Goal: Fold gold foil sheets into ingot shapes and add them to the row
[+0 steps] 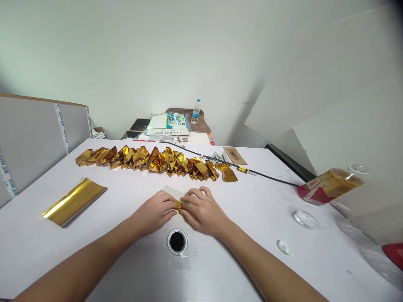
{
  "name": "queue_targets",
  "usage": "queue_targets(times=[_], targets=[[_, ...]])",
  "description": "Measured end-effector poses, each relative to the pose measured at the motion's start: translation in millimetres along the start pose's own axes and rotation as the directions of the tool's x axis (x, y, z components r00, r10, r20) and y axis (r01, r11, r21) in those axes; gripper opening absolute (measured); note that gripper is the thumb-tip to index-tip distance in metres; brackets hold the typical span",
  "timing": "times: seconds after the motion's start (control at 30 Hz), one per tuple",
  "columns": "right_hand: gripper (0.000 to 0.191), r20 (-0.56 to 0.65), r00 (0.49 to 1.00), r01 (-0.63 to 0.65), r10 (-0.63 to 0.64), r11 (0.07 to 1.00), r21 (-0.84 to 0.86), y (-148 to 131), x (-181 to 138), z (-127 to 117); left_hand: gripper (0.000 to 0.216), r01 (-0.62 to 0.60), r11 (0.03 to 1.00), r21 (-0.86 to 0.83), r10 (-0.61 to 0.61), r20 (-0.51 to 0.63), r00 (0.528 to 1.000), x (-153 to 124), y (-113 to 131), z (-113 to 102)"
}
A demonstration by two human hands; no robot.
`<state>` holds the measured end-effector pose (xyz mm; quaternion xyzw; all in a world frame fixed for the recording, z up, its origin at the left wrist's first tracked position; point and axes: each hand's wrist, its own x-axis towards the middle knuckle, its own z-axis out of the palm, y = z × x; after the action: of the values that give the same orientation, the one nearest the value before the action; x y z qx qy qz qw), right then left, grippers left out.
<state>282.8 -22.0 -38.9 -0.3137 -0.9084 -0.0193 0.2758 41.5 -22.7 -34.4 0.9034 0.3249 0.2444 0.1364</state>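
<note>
Between my two hands lies a sheet of gold foil paper (178, 205), its pale underside showing beyond my fingers and a narrow gold strip between the fingertips. My left hand (154, 212) pinches its left part, thumb towards me. On the right part, my right hand (203, 212) presses with curled fingers; both hands rest low at the table. Just nearer to me is a small round dish (177, 242) with a white rim and dark middle, taped down. A long row of folded gold foil pieces (154, 161) lies behind. Gold foil sheets (75, 201) sit at the left.
A black cable (267, 175) crosses the white table (239, 264) at the back right, near a brown card (235, 155). At right are a tilted bottle (329, 186), a clear ring-shaped item (305, 219) and a small white disc (284, 247). Farther back stands a water bottle (195, 112).
</note>
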Motion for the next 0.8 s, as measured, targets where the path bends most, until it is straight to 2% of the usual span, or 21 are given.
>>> queue_targets(times=[0.13, 0.3, 0.63, 0.8], targets=[[0.021, 0.027, 0.999, -0.022, 0.021, 0.999, 0.035, -0.1, 0.1, -1.2, 0.016, 0.025, 0.999, 0.035, -0.024, -0.034, 0.999, 2.8, 4.1, 0.9], [0.013, 0.120, 0.984, -0.148, 0.128, 0.974, 0.172, -0.9, -2.5, -5.3, 0.014, 0.060, 0.998, 0.018, -0.059, -0.080, 0.995, 1.5, 3.4, 0.6], [0.009, 0.145, 0.964, -0.256, 0.224, 0.929, 0.266, -2.4, -1.8, -4.1, 0.013, 0.125, 0.992, -0.029, -0.127, -0.099, 0.987, 1.3, 7.0, -0.8], [0.012, 0.138, 0.937, -0.348, 0.322, 0.895, 0.279, -5.2, 1.6, -0.9, 0.012, 0.143, 0.989, -0.031, -0.145, -0.095, 0.985, 3.0, 9.3, -0.7]])
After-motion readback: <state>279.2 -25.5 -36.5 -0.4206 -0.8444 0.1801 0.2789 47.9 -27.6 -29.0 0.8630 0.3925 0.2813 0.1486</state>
